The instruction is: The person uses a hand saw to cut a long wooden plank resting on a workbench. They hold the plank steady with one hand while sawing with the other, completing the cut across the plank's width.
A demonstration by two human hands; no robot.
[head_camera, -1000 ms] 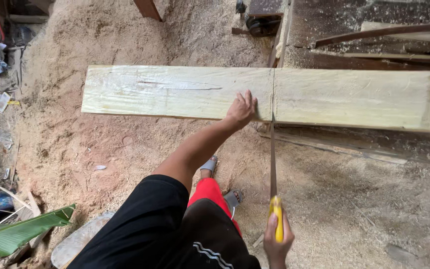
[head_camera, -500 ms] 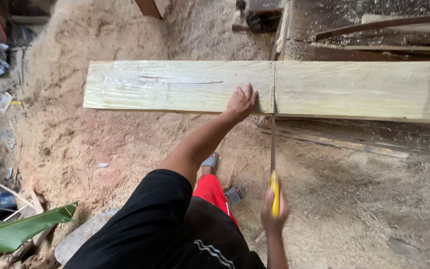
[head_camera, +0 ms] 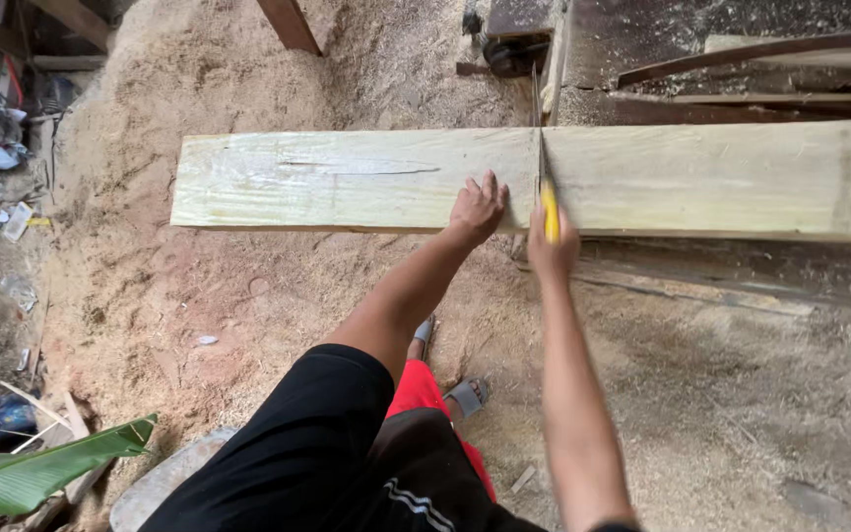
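Observation:
A long pale wooden plank [head_camera: 347,177] lies crosswise in front of me, above sawdust-covered ground. My left hand [head_camera: 477,207] presses flat on the plank's near edge, fingers spread. My right hand [head_camera: 552,246] grips the yellow handle of a hand saw [head_camera: 544,163], whose thin blade runs away from me across the plank just right of my left hand. My right arm is stretched forward, and the saw is pushed far into the stroke.
Dark boards and a bench [head_camera: 741,69] lie behind the plank at the right. Sawdust [head_camera: 199,296] covers the ground. A green banana leaf [head_camera: 41,473] and litter lie at the lower left. My sandalled feet [head_camera: 465,394] stand below the plank.
My right hand has pushed the saw forward, from well below the plank up to its near edge. The left hand has stayed on the plank.

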